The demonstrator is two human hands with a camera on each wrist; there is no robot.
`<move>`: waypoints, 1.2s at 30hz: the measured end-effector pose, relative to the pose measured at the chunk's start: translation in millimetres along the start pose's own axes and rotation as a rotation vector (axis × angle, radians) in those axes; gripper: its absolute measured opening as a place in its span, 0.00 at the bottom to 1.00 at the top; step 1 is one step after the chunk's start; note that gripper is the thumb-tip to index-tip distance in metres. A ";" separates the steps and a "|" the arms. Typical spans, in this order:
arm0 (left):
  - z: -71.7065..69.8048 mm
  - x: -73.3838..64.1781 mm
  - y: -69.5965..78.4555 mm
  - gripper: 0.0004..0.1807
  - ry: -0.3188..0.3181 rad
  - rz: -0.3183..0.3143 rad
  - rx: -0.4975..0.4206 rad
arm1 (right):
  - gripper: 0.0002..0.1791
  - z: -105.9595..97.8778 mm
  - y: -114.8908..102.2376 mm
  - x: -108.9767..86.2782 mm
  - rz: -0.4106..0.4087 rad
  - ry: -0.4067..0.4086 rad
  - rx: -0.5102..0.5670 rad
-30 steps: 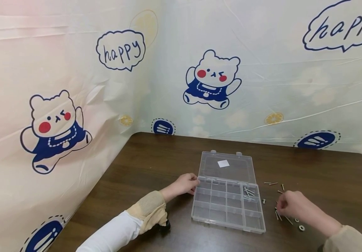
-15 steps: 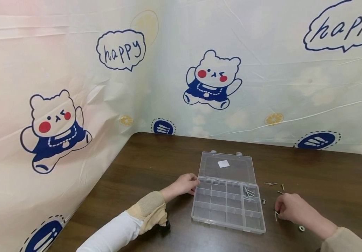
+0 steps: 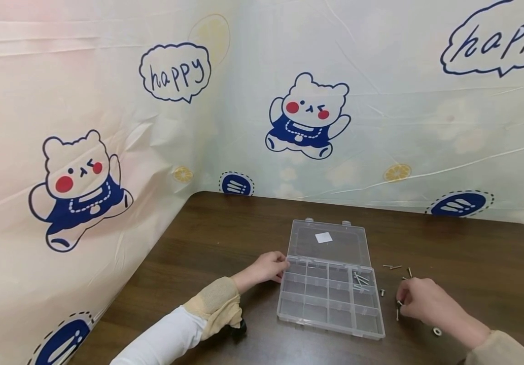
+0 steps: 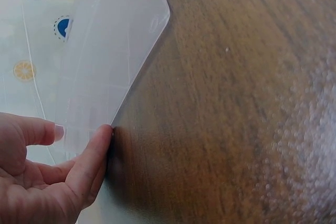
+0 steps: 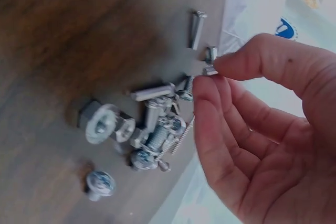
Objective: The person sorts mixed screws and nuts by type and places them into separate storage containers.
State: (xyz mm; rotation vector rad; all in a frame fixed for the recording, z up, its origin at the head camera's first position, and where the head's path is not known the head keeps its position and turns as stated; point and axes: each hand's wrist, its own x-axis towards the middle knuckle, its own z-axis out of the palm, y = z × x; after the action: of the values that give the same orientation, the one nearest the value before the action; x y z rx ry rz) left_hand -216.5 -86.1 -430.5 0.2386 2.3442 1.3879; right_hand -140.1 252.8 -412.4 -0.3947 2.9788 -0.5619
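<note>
In the head view my left hand (image 3: 268, 266) holds the left side of a clear plastic compartment box (image 3: 317, 306). The left wrist view shows thumb and fingers on either side of the box's wall (image 4: 97, 72). Several long screws (image 3: 359, 280) lie in the far right compartment. To the right of the box, my right hand (image 3: 426, 301) is low over the loose hardware. Its thumb and forefinger pinch a small metal screw (image 5: 210, 70), mostly hidden by the fingertips. Below them lies a pile of screws and nuts (image 5: 160, 129) on the table.
The box's lid (image 3: 327, 243) is folded back flat, with a white paper square (image 3: 323, 237) on it. A washer-like ring (image 3: 437, 331), a short screw (image 3: 382, 292) and thin screws (image 3: 394, 266) lie on the brown table (image 3: 225, 228). Printed cloth hangs behind.
My right hand has shifted slightly left and now pinches a screw near the pile. The left hand and the box have stayed in place.
</note>
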 end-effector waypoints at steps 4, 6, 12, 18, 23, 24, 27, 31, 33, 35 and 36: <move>-0.2 -0.8 -0.7 0.11 0.006 -0.004 0.009 | 0.09 -3.1 -6.3 1.2 -0.057 0.105 0.018; -0.1 -1.5 -0.4 0.11 0.010 -0.003 0.004 | 0.09 -3.7 -11.9 2.1 -0.096 0.171 0.045; 0.1 -2.1 -0.2 0.11 0.012 -0.002 -0.002 | 0.12 2.4 -26.2 6.8 -0.235 0.317 0.117; 0.6 -2.3 -0.9 0.11 0.015 -0.003 -0.011 | 0.13 7.2 -36.8 11.7 -0.330 0.318 0.169; 0.7 -2.3 -1.4 0.11 0.017 -0.001 -0.013 | 0.12 9.4 -41.4 15.1 -0.366 0.289 0.173; 0.7 -2.2 -1.3 0.11 0.016 -0.002 -0.013 | 0.12 10.1 -41.9 15.7 -0.379 0.285 0.175; 0.6 -1.8 -1.1 0.11 0.013 -0.005 -0.010 | 0.12 12.8 -43.1 16.9 -0.411 0.278 0.187; 0.6 -0.9 -0.3 0.11 0.010 -0.005 -0.003 | 0.12 16.0 -43.4 18.6 -0.436 0.241 0.201; 0.5 -0.6 0.2 0.11 0.010 -0.002 0.003 | 0.12 17.0 -43.6 19.6 -0.443 0.226 0.196; 0.5 -0.2 0.8 0.12 0.009 -0.003 0.002 | 0.12 17.7 -43.5 20.8 -0.452 0.220 0.183; 0.5 0.0 1.0 0.12 0.009 -0.003 0.002 | 0.12 17.6 -43.6 21.2 -0.454 0.222 0.174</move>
State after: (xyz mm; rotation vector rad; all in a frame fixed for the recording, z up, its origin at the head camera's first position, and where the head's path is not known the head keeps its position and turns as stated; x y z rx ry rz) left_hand -216.3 -85.3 -429.9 0.2292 2.3526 1.3881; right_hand -147.9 201.8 -413.4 -1.0684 3.0109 -0.9531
